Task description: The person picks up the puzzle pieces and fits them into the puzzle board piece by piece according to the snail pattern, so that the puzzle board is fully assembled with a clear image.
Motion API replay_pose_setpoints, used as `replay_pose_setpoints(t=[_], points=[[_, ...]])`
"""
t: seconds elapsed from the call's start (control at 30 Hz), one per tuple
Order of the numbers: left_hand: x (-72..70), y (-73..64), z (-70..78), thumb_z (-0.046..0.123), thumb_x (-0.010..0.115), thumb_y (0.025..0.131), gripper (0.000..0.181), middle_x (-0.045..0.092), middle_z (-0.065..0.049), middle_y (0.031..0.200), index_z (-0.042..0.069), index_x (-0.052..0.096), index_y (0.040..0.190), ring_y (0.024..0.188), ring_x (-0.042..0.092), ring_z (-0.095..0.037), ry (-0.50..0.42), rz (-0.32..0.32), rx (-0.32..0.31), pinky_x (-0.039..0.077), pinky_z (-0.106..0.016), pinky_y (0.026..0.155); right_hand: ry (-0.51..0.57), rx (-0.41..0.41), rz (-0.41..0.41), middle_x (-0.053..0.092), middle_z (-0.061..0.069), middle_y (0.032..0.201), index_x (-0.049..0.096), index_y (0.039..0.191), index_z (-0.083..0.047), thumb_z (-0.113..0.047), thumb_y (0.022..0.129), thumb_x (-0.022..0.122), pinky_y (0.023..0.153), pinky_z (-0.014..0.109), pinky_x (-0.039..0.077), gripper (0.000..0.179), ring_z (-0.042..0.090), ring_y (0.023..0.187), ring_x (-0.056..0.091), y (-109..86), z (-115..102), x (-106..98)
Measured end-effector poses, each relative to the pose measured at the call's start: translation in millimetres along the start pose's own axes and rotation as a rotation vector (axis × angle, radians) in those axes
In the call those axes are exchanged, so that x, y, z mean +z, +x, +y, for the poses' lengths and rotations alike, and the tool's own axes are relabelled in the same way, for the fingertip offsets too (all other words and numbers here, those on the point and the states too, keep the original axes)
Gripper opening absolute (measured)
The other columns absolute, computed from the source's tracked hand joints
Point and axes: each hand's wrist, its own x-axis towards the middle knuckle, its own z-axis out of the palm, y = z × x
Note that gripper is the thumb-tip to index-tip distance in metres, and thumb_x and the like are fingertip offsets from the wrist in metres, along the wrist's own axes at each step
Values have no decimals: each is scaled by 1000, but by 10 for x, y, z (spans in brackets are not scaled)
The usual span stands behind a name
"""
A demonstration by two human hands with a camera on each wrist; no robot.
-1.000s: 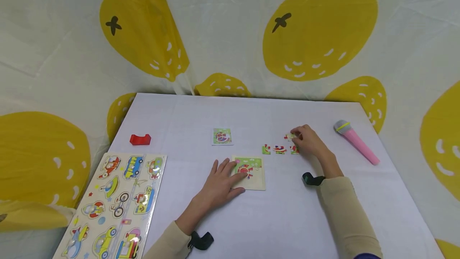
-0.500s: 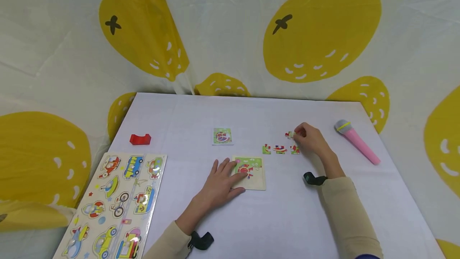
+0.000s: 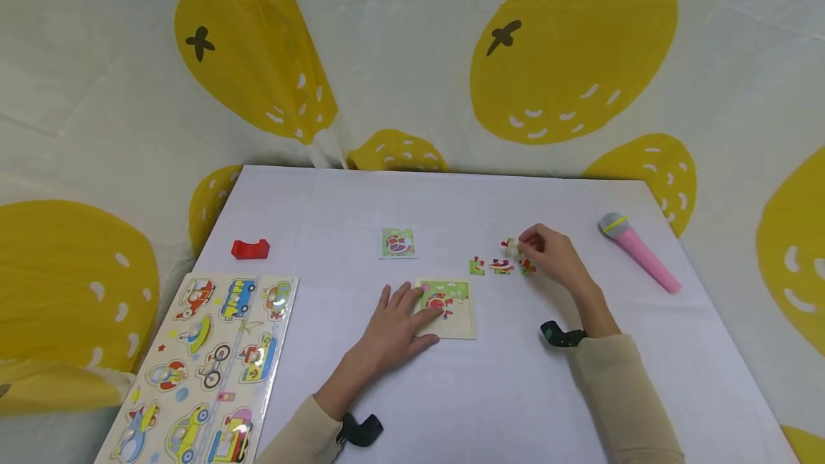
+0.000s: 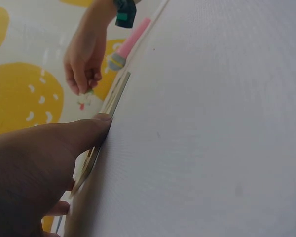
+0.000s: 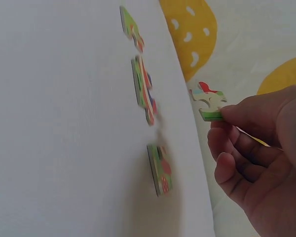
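Observation:
A small square wooden puzzle tray (image 3: 459, 331) lies in the middle of the white table, partly filled with green and red picture pieces. My left hand (image 3: 394, 328) rests flat on its left part, fingers straight (image 4: 91, 131). My right hand (image 3: 546, 255) pinches one puzzle piece (image 3: 510, 246) (image 5: 208, 102) by its edge, lifted off the table. Three loose pieces (image 3: 501, 266) (image 5: 144, 90) lie in a row just below and left of that hand. A small square picture card (image 3: 397, 243) lies farther back.
A pink toy microphone (image 3: 638, 253) lies at the right. A red block (image 3: 250, 249) sits at the left, and a vehicle puzzle board (image 3: 206, 367) hangs over the front-left corner. Yellow-patterned sheeting surrounds the table (image 3: 503, 392).
My right hand has lifted the piece and carried it a little to the left, over the row of loose pieces. My left hand has stayed on the tray.

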Motion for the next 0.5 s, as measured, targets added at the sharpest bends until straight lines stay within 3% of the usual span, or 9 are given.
replay_pose_setpoints(t=[0.5], points=[[-26, 11, 13, 54, 61, 95, 51, 45, -8, 152, 34, 57, 141, 146, 37, -37, -4, -11, -1, 27, -67, 118, 49, -67, -49, 70, 8, 93, 66, 108, -6, -16, 95, 67, 66, 19, 48, 16, 18, 81, 59, -239, -289, 290]])
